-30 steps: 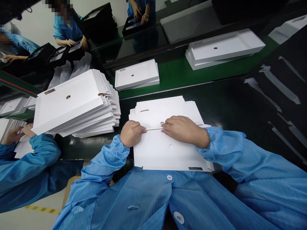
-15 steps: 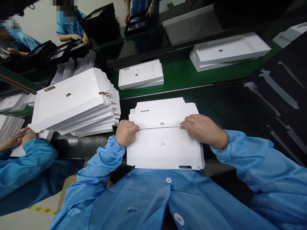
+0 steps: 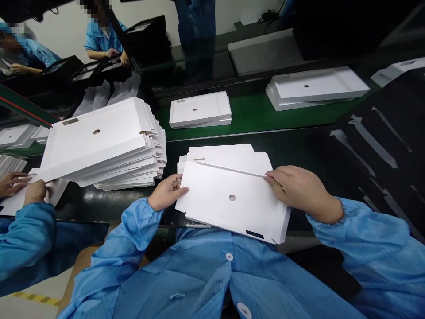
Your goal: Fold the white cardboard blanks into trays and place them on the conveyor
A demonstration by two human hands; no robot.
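Note:
In front of my body lies a white cardboard box blank (image 3: pixel 212 201) with a round hole, a dark slot near its lower edge and a narrow raised fold along its upper edge. It is tilted, its right end lower. My right hand (image 3: pixel 297 191) pinches it at the upper right corner, at the end of the fold. At the left edge my left hand (image 3: pixel 168 191) grips it, thumb on top and the fingers partly hidden. Beneath it, another part or sheet of white cardboard (image 3: pixel 226 152) with notched corners sticks out at the back; whether the two are joined I cannot tell.
A tall stack of white box blanks (image 3: pixel 116 144) stands to the left. Folded white boxes (image 3: pixel 199 108) and larger ones (image 3: pixel 318 86) rest on the green belt (image 3: pixel 247 108) behind. Tape strips (image 3: pixel 373 141) hang on a black surface at right. A co-worker's hands (image 3: pixel 35 191) handle cardboard at far left.
The front panel has swung from level to tilted, its upper edge now overlapping the back part. My right hand moved slightly right and down, my left hand slightly left and down.

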